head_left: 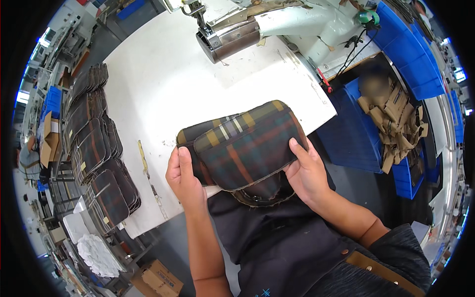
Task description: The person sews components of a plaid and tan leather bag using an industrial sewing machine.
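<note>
My left hand point(185, 175) pinches the left end of stitched plaid fabric pieces point(247, 158) in dark green, rust and mustard, with a pale stripe along the upper layer. My right hand point(304, 171) grips their right end, thumb on top. The bundle is held over the front edge of the white worktable point(148, 99), and a curved dark part with frayed edging point(260, 193) hangs below it near my apron. Above, at the back, stands the sewing machine point(297, 24) with its cylinder arm point(227, 42).
Stacks of plaid panels point(94, 128) line the table's left edge. At right are blue bins point(405, 49) and brown cut pieces point(396, 128), partly blurred. A white bundle point(97, 255) sits lower left, a carton point(161, 277) below. A co-worker point(30, 153) is at far left.
</note>
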{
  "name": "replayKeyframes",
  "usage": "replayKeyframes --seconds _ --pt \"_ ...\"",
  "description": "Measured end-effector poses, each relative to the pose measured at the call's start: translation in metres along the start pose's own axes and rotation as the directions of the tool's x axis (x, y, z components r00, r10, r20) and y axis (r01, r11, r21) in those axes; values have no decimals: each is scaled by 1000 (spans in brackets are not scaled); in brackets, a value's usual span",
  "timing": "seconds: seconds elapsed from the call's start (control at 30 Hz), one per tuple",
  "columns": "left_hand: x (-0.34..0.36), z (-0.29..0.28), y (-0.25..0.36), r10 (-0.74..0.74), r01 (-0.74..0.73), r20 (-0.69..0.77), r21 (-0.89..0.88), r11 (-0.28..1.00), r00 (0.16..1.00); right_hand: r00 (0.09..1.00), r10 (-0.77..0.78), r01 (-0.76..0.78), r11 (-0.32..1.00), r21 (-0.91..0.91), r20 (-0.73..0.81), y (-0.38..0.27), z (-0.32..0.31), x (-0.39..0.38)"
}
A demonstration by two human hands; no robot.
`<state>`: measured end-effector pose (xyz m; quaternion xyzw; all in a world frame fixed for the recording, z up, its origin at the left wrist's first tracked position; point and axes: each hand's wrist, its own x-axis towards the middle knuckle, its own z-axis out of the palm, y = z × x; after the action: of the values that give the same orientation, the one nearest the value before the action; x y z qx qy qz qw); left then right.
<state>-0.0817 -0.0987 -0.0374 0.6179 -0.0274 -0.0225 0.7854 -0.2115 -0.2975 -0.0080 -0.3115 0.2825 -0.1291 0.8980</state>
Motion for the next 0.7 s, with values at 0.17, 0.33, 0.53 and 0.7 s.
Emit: replayKeyframes --seconds 0.17,0.33,0.53,0.7 --pt "-4 4 4 -32 34 36 -42 999 999 1000 8 -7 999 52 -26 1 0 1" --pt "-5 10 10 -57 60 105 -29 998 993 999 12 -7 994 109 -45 4 0 1" --pt "-2 11 13 -65 64 128 17 998 990 1000 -4 4 1000 -9 -3 -2 -19 0" --pt "-2 16 13 -100 110 160 -50 993 982 979 141 -105 968 -227 147 -33 -41 13"
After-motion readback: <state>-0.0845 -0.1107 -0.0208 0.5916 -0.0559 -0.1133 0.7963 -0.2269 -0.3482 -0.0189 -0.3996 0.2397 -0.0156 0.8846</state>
